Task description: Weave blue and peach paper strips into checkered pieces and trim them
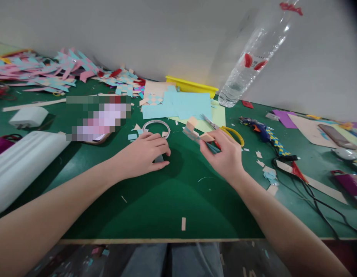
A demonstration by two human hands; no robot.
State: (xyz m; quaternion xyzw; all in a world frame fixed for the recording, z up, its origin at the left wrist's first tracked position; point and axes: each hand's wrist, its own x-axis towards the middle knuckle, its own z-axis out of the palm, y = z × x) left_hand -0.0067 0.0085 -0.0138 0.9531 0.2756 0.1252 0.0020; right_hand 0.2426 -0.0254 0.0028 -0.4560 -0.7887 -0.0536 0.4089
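Note:
My left hand (152,152) rests on the table with its fingers curled over a small grey thing (159,158), mostly hidden under them. Just behind those fingers lies a roll of clear tape (157,122), its ring partly covered by the hand. In my right hand (226,154), raised a little, thumb and fingers pinch a small folded paper piece (192,130) of peach and light blue strips; a glossy, see-through part shows on it. A bit of red shows between the fingers. Scissors (234,134) with yellow handles lie open-bladed behind this hand, partly hidden by it.
Blue paper sheets (190,105) lie at the back before a yellow tray (192,86). A tall plastic bottle (253,57) leans there. Leftward are a blurred-out phone (100,121), a white charger (28,116) and heaped woven strips (51,71). Black cables (314,196) run at right.

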